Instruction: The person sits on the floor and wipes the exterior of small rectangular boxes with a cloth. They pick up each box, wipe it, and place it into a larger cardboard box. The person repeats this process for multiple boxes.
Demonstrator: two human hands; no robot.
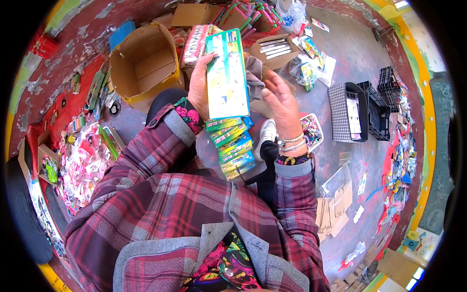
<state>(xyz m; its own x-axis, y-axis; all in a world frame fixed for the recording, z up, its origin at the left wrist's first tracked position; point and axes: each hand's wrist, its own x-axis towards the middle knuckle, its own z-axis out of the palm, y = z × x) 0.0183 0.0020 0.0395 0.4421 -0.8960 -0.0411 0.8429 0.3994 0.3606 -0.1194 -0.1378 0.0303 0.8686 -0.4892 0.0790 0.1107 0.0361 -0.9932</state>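
Note:
My left hand (198,87) grips a flat rectangular box (227,75) by its left edge, thumb on top. The box has a teal and green border and a pale printed face, and is held upright in front of me. Close to its right side, my right hand (283,104) has its fingers curled at a crumpled grey cloth (254,80); the fingertips are partly hidden by the cloth. Below the box, a row of small green, yellow and blue printed packs (233,146) lies overlapping between my legs.
A large open cardboard box (143,68) stands to the left. Beyond my hands is a smaller carton (275,51) of white-edged items. Right are a checkered basket (346,112), black crates (377,109) and a tub of small beads (311,131). Pink plastic packets (85,165) heap at left.

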